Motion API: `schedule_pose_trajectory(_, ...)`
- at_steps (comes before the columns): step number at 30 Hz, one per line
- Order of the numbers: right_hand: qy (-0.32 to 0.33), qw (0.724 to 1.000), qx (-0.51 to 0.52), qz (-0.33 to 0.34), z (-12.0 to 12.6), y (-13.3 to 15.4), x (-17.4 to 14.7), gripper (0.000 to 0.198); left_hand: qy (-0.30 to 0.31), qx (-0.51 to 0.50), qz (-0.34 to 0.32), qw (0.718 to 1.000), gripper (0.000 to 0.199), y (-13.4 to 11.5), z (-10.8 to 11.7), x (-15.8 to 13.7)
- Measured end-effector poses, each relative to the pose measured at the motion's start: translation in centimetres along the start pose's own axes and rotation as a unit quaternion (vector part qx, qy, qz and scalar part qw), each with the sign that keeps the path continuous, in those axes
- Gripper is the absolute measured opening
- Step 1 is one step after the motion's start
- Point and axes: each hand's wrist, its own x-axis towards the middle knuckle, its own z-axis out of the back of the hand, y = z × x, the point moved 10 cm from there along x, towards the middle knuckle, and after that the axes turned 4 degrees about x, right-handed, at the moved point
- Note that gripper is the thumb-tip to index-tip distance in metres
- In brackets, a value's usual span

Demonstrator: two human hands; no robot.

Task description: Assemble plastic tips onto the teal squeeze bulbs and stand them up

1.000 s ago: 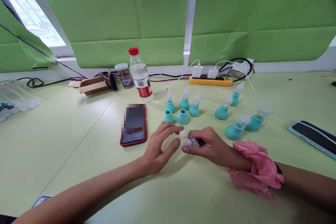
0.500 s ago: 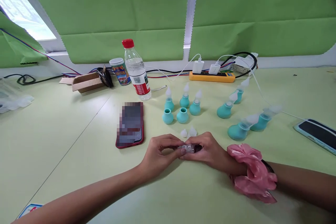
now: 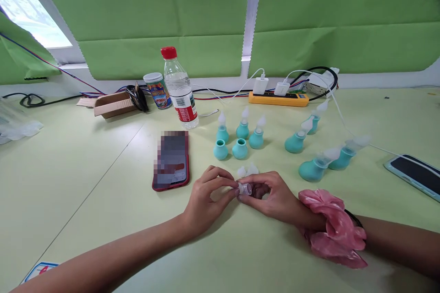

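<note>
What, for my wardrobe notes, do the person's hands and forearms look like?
Left hand and right hand are gloveless, and no sleeves show. A shiny, ruffled pink scrunchie circles the right wrist, with a thin black band beside it.

Pale table [image 3: 103, 229] holds nine turquoise bulbs [image 3: 239, 150]

Five stand mid-frame, four farther right. White tips [image 3: 241, 172] lie just below the five. Left of centre lies a red-cased phone [image 3: 173, 169], with a bottle [image 3: 180, 96] and a can [image 3: 158, 91] above it; a power strip [image 3: 278, 100] sits upper centre-right, a blue-edged phone [image 3: 412, 175] far right.
</note>
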Motion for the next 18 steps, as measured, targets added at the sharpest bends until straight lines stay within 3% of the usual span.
schedule_pose_trajectory(7,-0.007,0.999,-0.006,0.039,0.3,1.2,-0.1,0.019,0.009,-0.033,0.039,0.999,0.003,0.3,0.0,0.2)
schedule_pose_trajectory(12,-0.01,0.996,-0.029,0.088,0.5,2.2,-0.3,0.018,0.039,-0.114,0.107,0.987,0.016,2.1,-0.8,0.1)
schedule_pose_trajectory(18,-0.016,0.992,-0.059,0.11,0.5,2.4,-0.6,0.019,0.05,-0.17,0.125,0.976,0.006,2.6,-1.0,0.4)
